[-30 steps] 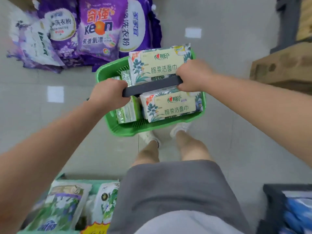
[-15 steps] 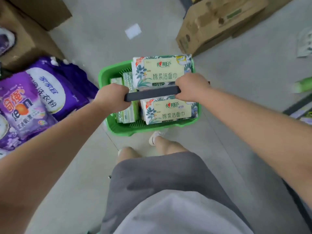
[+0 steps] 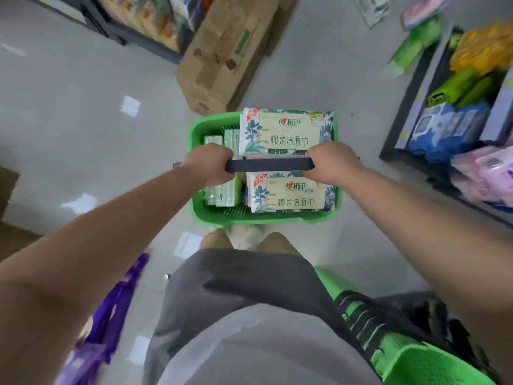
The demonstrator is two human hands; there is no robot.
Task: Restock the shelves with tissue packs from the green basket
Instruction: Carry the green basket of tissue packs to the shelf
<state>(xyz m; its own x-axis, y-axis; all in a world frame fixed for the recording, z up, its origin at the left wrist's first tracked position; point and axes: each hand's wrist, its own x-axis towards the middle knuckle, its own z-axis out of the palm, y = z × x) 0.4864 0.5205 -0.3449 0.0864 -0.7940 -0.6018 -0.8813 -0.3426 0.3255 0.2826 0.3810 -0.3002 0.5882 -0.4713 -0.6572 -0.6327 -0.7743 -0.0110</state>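
I carry a green basket (image 3: 211, 215) in front of me, above the grey floor. My left hand (image 3: 206, 162) grips the left end of its black handle (image 3: 269, 164), and my right hand (image 3: 331, 162) grips the right end. Inside lie two large cream tissue packs with leaf print, one at the far side (image 3: 287, 132) and one at the near side (image 3: 291, 195). Smaller green tissue packs (image 3: 222, 190) stand at the left of the basket, partly hidden by my left hand.
A cardboard box (image 3: 224, 56) lies on the floor just beyond the basket. A low shelf (image 3: 455, 112) with green, blue, yellow and pink packs runs along the right. Another shelf (image 3: 144, 23) is at top left. A second green basket (image 3: 416, 362) sits at bottom right, purple bags (image 3: 111, 315) at bottom left.
I have turned right while carrying the basket: the purple detergent bags slid out to the bottom left, the cardboard box came nearer, and the right-hand shelf came into view. Both hands keep their hold.
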